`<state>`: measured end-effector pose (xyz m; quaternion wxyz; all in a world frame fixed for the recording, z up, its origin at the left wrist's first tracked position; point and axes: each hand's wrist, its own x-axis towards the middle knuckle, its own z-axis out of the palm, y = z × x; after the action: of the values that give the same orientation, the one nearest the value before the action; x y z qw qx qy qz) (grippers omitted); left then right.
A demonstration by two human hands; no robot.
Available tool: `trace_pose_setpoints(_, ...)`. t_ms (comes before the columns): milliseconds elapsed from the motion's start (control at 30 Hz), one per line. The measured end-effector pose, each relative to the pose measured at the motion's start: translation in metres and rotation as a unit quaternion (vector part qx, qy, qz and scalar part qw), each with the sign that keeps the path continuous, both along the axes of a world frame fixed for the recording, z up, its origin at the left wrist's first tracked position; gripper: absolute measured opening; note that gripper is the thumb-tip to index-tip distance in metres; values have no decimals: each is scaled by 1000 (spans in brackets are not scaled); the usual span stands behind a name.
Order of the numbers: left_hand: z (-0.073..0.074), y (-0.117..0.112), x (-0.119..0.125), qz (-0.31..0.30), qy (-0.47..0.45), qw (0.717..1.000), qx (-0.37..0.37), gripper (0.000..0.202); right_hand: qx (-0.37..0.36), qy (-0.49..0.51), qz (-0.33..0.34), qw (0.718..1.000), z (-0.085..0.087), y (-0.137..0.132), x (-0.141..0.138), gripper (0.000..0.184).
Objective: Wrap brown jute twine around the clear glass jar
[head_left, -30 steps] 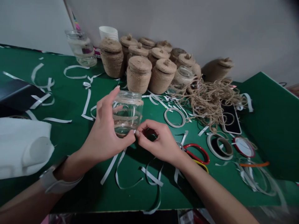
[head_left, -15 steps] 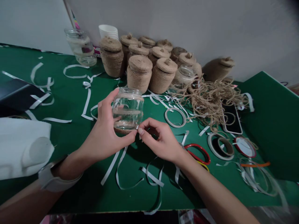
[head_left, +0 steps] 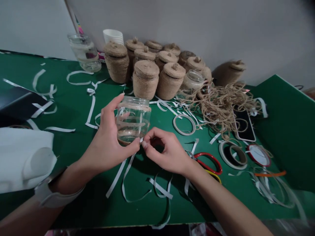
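A clear glass jar (head_left: 135, 115) with pale bands of tape around it is gripped in my left hand (head_left: 104, 144), fingers behind and thumb along the lower front edge. A brown rim, apparently twine, runs round its base. Beside that lower edge, my right hand (head_left: 168, 151) is closed in a pinch at a tiny white piece (head_left: 141, 140). It looks like the end of a tape strip, though the fingertips cover most of it. Red-handled scissors (head_left: 209, 162) lie partly under my right forearm.
Twine-wrapped jars (head_left: 146, 80) stand in a group at the back. To the right lie a tangle of twine (head_left: 221, 108), a phone (head_left: 244, 126) and tape rolls (head_left: 184, 124). White strips (head_left: 161, 188) litter the green table. A white object (head_left: 22, 157) sits at left.
The jar and both hands have shifted slightly left and down in view. My right fingertips have moved a little with the jar's lower edge, still pinched.
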<state>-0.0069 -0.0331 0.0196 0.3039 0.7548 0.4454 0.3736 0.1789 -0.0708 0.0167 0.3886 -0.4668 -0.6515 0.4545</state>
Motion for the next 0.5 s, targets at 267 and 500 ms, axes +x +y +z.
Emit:
trace_pose_setpoints(267,1,-1,1,-5,0,1000,-26,101,-32,7,-9,999,0,1,1,13)
trace_pose_setpoints(500,0,-3,1,-3,40,999,9,101,5,-6,-40,999,0,-2,-3,6)
